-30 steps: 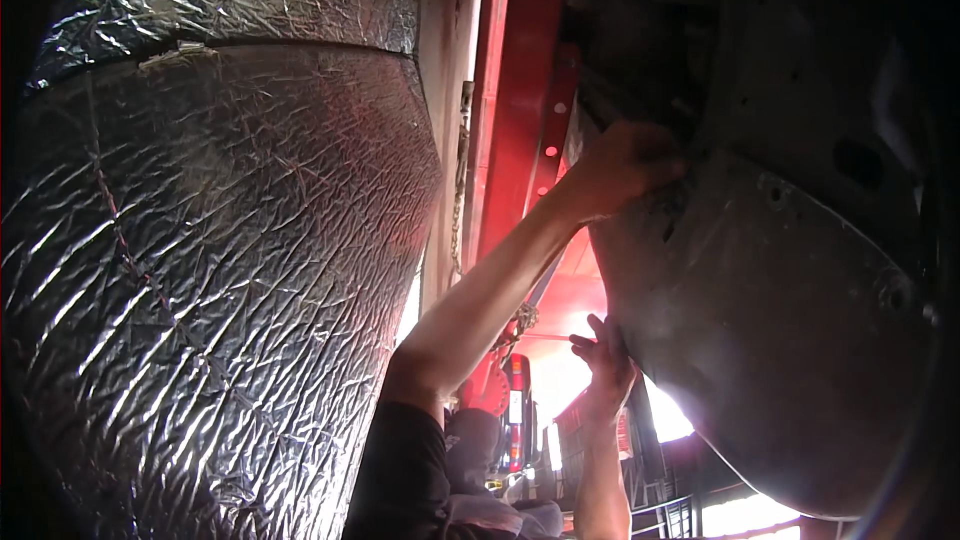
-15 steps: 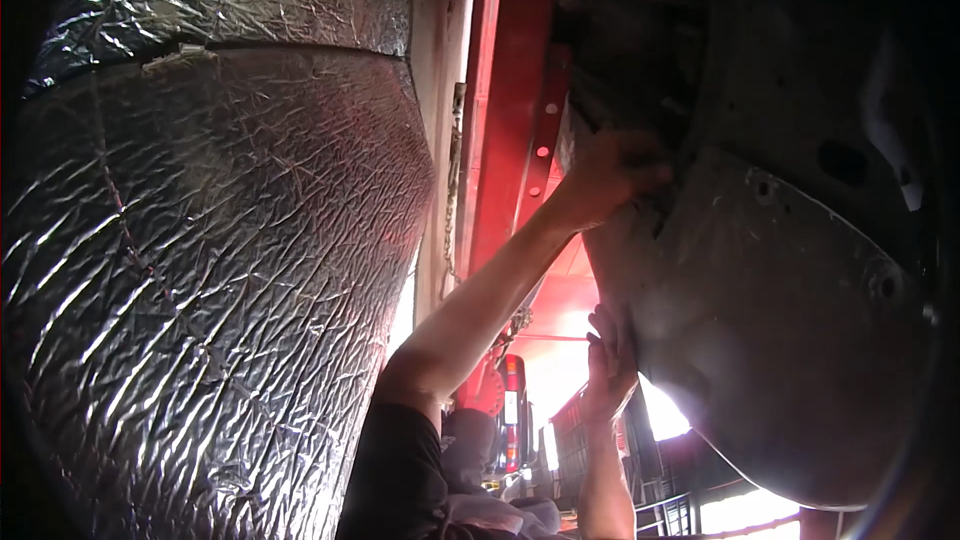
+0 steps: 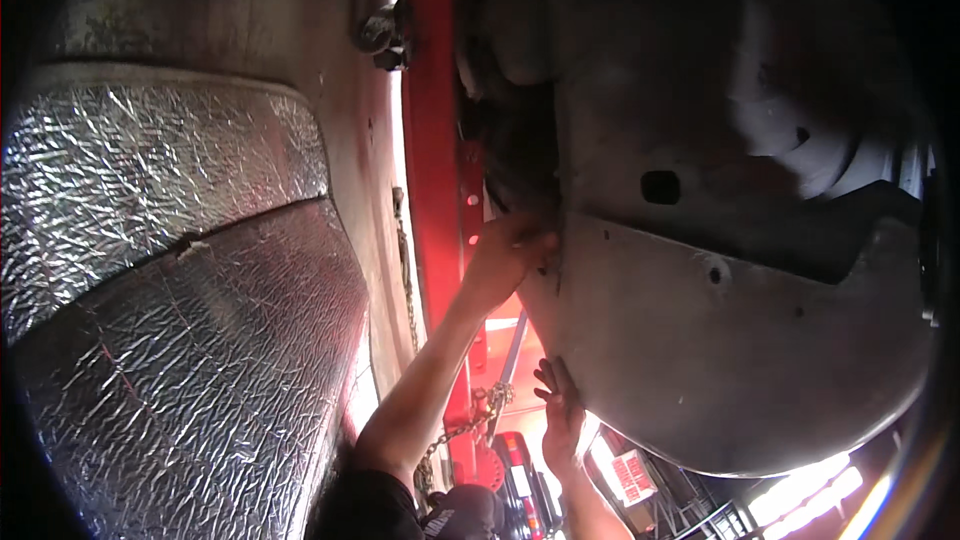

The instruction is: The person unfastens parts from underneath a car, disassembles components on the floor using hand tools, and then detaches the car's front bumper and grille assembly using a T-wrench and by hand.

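Now the left hand (image 3: 512,252) is at the upper left edge of the grey panel (image 3: 690,370), its fingers bent in toward that edge; shadow and blur hide the fingertips, so I cannot tell whether they grip anything. The right hand (image 3: 562,418) is at the panel's lower left edge, fingers spread, nothing visible in its grasp. Compared with half a second ago, the view has swung: the panel and both hands appear further left and lower, while each hand keeps to the same edge of the panel. A dark sheet with a rounded hole (image 3: 660,187), above the panel, now shows more clearly. Left of the panel runs a red beam (image 3: 430,120), and beyond it a worn pale surface (image 3: 345,140) carrying crinkled silver foil. Below the panel, bright light comes in around a red-and-white sign (image 3: 632,477). Counted up, that makes two hands, one panel and one beam, plus two foil sections and two lengths of chain (image 3: 496,398), all left of the panel.
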The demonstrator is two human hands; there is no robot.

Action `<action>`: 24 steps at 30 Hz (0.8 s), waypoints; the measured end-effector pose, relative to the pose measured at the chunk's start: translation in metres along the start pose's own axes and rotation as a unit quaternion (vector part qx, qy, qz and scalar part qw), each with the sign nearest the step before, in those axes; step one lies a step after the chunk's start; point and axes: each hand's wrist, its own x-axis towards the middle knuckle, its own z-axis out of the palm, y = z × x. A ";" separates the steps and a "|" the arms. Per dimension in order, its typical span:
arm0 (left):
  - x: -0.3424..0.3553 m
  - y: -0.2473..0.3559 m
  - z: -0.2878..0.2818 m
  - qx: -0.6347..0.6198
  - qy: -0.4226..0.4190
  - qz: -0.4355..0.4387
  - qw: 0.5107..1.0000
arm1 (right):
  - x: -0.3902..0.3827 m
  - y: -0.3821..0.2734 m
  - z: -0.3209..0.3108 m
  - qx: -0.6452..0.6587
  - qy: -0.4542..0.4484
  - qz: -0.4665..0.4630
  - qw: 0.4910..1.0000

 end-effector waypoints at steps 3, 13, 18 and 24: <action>-0.009 0.032 0.012 -0.029 0.078 -0.003 0.997 | 0.002 0.004 -0.005 -0.002 0.017 0.027 0.999; -0.012 0.123 0.041 -0.054 0.027 0.257 0.965 | 0.004 -0.009 0.002 -0.013 0.005 0.016 1.000; -0.014 0.127 0.025 0.086 0.010 0.266 0.960 | 0.003 0.017 -0.005 -0.111 -0.004 -0.029 0.993; -0.045 0.162 0.053 0.050 0.035 0.315 0.947 | 0.001 -0.007 -0.007 -0.110 0.026 0.001 0.994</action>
